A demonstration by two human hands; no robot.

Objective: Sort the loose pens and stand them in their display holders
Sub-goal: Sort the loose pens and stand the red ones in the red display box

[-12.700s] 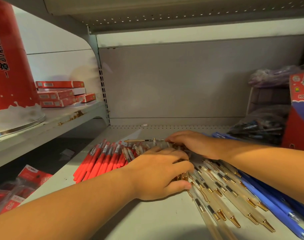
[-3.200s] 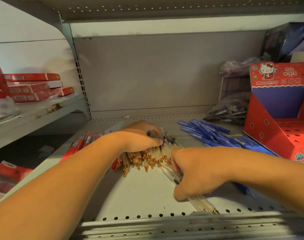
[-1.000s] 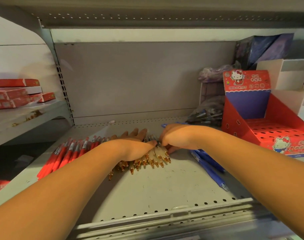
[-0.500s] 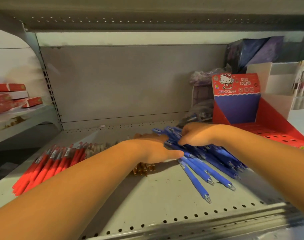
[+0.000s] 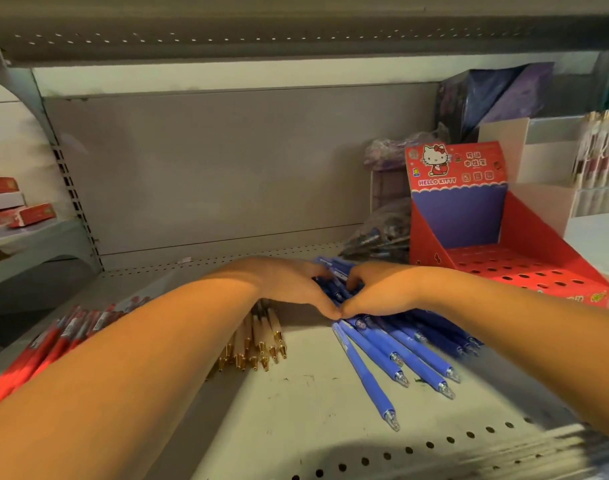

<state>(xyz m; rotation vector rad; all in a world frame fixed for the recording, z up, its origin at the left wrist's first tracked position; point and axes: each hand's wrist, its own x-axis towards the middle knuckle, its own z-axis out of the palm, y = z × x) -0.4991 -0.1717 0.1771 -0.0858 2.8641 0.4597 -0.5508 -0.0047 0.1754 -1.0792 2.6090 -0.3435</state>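
I see my left hand [image 5: 289, 287] and right hand [image 5: 382, 292] cupping the blue pens [image 5: 400, 344], fingers curled round them, thumbs touching.

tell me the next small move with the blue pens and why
Probably squeeze the left hand and right hand together and lift the blue pens: both cup the bunch, thumbs touching, and the red holder to their right shows empty holes.
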